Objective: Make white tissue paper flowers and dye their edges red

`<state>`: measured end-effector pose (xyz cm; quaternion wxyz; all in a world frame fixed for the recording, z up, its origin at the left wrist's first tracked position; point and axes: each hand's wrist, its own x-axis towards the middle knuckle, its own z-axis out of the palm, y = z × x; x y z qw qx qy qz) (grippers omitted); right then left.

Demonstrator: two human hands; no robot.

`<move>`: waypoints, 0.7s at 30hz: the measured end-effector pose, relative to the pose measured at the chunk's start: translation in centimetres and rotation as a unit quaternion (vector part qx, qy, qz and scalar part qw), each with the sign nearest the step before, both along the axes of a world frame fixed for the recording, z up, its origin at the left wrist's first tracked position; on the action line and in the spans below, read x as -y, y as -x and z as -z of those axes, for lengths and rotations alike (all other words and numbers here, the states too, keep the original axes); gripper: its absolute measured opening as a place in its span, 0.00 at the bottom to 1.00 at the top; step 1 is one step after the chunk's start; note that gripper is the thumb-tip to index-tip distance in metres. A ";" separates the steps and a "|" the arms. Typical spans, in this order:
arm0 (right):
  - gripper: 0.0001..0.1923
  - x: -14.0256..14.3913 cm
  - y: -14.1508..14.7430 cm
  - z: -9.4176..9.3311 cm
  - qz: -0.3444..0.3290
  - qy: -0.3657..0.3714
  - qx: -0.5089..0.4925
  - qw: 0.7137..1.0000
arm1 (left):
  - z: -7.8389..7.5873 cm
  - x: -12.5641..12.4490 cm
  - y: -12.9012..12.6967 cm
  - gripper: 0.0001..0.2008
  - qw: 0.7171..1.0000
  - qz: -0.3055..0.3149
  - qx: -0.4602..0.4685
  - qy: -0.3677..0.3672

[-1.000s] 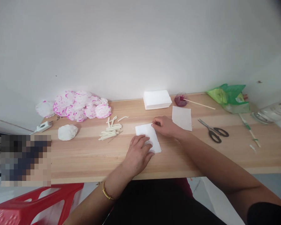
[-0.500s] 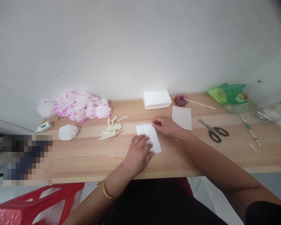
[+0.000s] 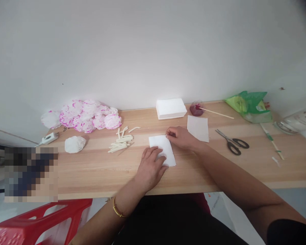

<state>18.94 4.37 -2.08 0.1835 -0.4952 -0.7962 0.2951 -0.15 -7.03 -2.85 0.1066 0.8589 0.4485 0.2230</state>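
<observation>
Head view. White tissue sheet (image 3: 163,148) flat on wooden surface (image 3: 91,170), near front edge, centre. Left hand (image 3: 150,168) spread open, fingers pressing sheet's near corner, gripping nothing. Right hand (image 3: 180,137) curled at far corner, fingertips pinching the edge.

Risk, as judged: thin, soft, limp tissue likely to tear or crease crooked under an uneven pull against the pinned corner.

Second sheet (image 3: 198,128) rectangular, matte. Scissors (image 3: 233,143) metal, dark-handled. Pale sticks (image 3: 119,141) short, slim. Pink-edged paper flowers (image 3: 89,115) ruffled.
</observation>
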 end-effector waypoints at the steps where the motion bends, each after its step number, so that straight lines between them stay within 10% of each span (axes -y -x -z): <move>1: 0.04 0.0 0.0 0.0 0.002 0.002 -0.002 1.000 | 0.0 0.0 0.0 0.10 1.000 0.003 -0.003 0.000; 21: 0.09 0.2 0.1 -0.1 0.002 -0.030 0.027 0.999 | -1.3 -0.1 0.3 0.12 0.999 0.024 -0.016 0.042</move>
